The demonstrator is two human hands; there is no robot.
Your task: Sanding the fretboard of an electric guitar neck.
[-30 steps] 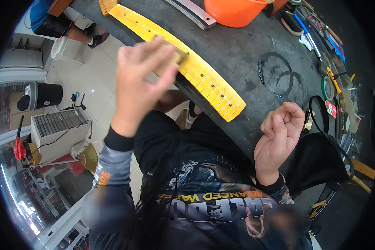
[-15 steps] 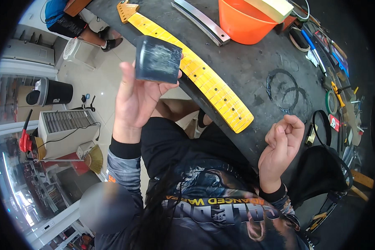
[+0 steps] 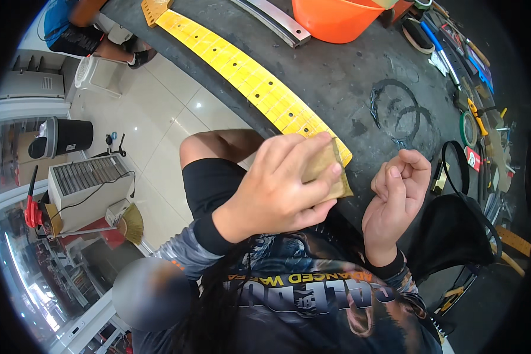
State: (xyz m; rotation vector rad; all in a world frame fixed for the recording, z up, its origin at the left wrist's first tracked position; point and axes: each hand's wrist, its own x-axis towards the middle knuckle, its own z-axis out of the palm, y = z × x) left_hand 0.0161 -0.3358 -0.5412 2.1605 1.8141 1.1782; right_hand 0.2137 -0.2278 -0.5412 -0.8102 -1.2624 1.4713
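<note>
My left hand point(image 3: 280, 186) is closed on a piece of sandpaper point(image 3: 340, 187), its tan backing facing up between my fingers. It covers part of the near end of a yellow guitar neck point(image 3: 236, 72), lying diagonally on the dark worktable with its headstock at the far left. Whether the sandpaper touches the neck cannot be made out. To the right, my right hand point(image 3: 396, 197) is held palm up by the table's near edge, fingers curled in and thumb bent over, with nothing visible in it.
An orange bucket point(image 3: 336, 20) and a long metal bar point(image 3: 274, 22) are at the back. Dark ring marks show on the worktable point(image 3: 342, 76). Tools crowd its right side, near green tape point(image 3: 468, 128) and a black bag point(image 3: 454, 233). Another person is at far left.
My left hand has turned over and moved right and nearer, taking the sandpaper to the neck's near end. Its dusty black face no longer shows. My right hand has barely moved.
</note>
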